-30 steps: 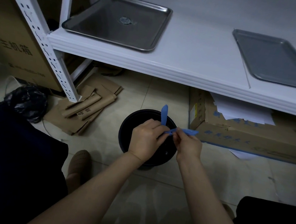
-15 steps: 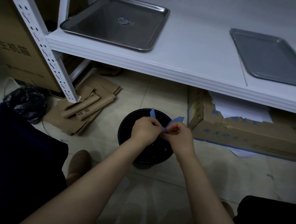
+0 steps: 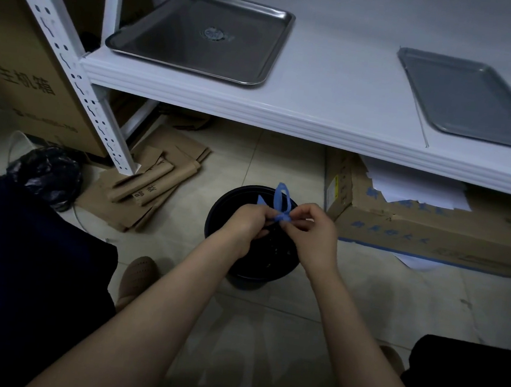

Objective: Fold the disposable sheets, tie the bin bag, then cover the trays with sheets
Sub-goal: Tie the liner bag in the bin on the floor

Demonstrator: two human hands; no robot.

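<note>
A round black bin [image 3: 240, 273] lined with a black bin bag stands on the tiled floor below me. Blue drawstring strips [image 3: 280, 200] of the bag stick up above its rim, one curved into a loop. My left hand [image 3: 246, 223] and my right hand [image 3: 314, 230] meet over the bin, and both pinch the blue strips where they cross. Two steel trays sit bare on the white shelf [image 3: 334, 107]: a deep tray [image 3: 156, 43] at the left and a shallow tray [image 3: 475, 99] at the right.
A white slotted upright [image 3: 72, 76] stands at the left, with a big cardboard box [image 3: 12, 76] behind it. Flattened cardboard [image 3: 152, 180] and a tied black bag [image 3: 47, 173] lie on the floor. A carton holding white paper [image 3: 416, 227] sits under the shelf at the right.
The blue strips stuck out apart, one up and one to the right; my hands drew together and the strips now cross, with a loop standing above my fingers.
</note>
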